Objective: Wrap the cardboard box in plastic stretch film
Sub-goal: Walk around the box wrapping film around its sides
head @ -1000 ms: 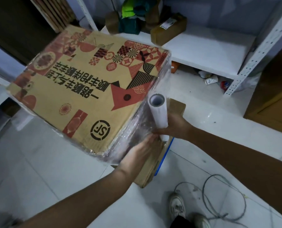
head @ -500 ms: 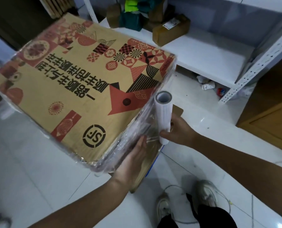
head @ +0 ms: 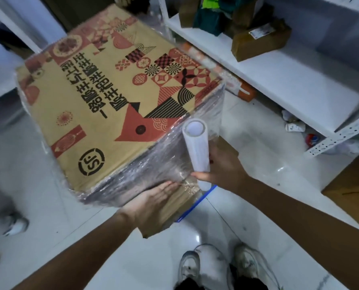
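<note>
A large printed cardboard box (head: 103, 105) with red and black patterns fills the middle of the view, standing on a smaller box below it. Clear stretch film (head: 159, 164) covers its near side and wrinkles around its corners. My left hand (head: 153, 204) presses flat, fingers straight, against the filmed near side at the lower right corner. My right hand (head: 222, 166) grips a white roll of stretch film (head: 197, 149), held upright beside the box's right corner, with film running from the roll to the box.
A white metal shelf (head: 279, 80) at the upper right holds several brown parcels (head: 260, 40). Small litter (head: 295, 126) lies on the tiled floor under it. My white shoes (head: 222, 266) stand at the bottom. Another person's shoe (head: 15, 225) is at the left.
The box has turned slightly and the view has shifted closer. My left hand has slid along the filmed side; my right hand keeps the roll beside the corner.
</note>
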`<state>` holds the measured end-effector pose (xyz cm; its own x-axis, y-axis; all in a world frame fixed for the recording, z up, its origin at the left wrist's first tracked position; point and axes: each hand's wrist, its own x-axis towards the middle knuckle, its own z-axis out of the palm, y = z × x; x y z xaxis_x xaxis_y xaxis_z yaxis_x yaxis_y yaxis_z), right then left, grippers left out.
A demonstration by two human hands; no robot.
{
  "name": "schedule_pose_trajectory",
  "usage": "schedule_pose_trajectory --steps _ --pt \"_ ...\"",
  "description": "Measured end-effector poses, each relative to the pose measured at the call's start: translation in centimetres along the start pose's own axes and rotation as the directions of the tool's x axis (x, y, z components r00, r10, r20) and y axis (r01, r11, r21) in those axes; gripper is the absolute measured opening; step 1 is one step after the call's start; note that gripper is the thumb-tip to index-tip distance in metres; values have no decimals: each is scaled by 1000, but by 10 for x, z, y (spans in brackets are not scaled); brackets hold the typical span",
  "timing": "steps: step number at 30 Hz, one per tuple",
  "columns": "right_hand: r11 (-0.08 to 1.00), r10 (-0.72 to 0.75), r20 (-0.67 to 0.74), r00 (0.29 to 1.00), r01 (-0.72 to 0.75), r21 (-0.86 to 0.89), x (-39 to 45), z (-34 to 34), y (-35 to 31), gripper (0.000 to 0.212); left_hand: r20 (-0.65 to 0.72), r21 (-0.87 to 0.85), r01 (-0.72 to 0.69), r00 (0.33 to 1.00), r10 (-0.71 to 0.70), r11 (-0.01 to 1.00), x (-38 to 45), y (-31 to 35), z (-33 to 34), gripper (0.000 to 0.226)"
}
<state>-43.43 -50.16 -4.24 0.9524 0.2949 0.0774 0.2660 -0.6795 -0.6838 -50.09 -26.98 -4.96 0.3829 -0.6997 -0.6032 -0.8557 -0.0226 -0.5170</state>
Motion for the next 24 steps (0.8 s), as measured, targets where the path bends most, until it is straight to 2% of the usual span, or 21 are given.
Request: schedule_pose_trajectory --steps 4,7,10,12,14,16,17,20,24 --pt "999 -48 35 998 48 0 0 -9 18 53 67 90 40 997 -46 995 -1 -5 -9 59" --pt "994 -102 -12 995 103 39 1 -4 24 41 87 121 46 995 -57 992 -1 -7 -12 72" --pt "960 49 106 993 -76 269 -2 7 18 41 199 84 26 979 -42 996 -2 -9 -17 78" --pt "911 117 141 983 -162 379 -4 13 13 51 236 89 15 971 -36 996 -2 -8 -18 76" --pt "923 125 12 992 -120 366 -4 13 10 64 239 134 1 970 -33 991 -2 -8 -17 74" --pt "962 52 -132 990 -14 274 -2 8 6 66 224 193 -14 974 -30 981 -3 -8 -18 74" --pt "970 14 -148 989 23 244 -2 5 7 65 216 209 -17 976 -29 978 -4 -8 -18 74" --pt "967 -63 -46 997 72 244 -3 -7 11 62 204 247 -3 978 -49 969 -5 -8 -20 73" --pt "970 -21 93 995 -2 245 2 -22 18 52 183 233 25 981 -70 972 -6 -8 -20 76"
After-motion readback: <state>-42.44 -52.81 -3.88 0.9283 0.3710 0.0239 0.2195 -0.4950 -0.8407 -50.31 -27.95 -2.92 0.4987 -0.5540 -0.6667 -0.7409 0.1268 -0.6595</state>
